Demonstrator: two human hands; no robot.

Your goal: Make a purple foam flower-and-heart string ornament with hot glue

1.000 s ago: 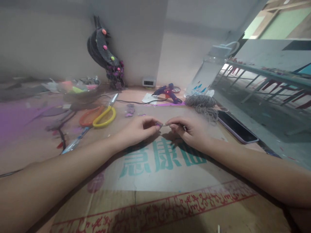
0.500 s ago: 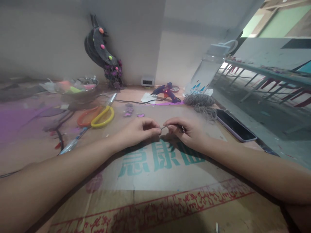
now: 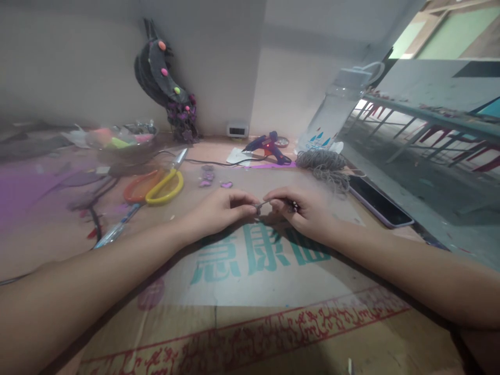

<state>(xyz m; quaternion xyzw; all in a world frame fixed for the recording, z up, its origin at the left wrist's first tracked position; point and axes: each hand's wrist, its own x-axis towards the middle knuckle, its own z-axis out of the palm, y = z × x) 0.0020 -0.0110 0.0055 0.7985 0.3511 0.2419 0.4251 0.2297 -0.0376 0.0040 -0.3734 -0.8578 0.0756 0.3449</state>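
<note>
My left hand (image 3: 232,207) is closed in a pinch, with a small dark purplish-grey piece (image 3: 258,207) at its fingertips. A short thin grey strand (image 3: 264,203), which looks like yarn, spans the gap to my right hand (image 3: 302,209). The thumb and forefinger of that hand pinch the strand's other end. A small dark bit with light specks (image 3: 292,206) shows against the right palm, partly hidden by the curled fingers. Both hands are just above a pale sheet with green characters (image 3: 261,284). Beyond the left hand lie small purple-and-grey pieces (image 3: 226,185).
Scissors (image 3: 166,188) and a pen (image 3: 117,227) lie left, near a bowl (image 3: 125,148). Behind are a dark crescent ornament (image 3: 158,73), a small digital display (image 3: 237,129) and a glue gun (image 3: 269,148). Right are a bottle (image 3: 332,112), grey yarn (image 3: 322,162) and a phone (image 3: 378,202).
My left fingertips and the small piece have turned slightly, while the strand has tilted up toward the right hand. Both hands stay in nearly the same place. The view has shifted a little.
</note>
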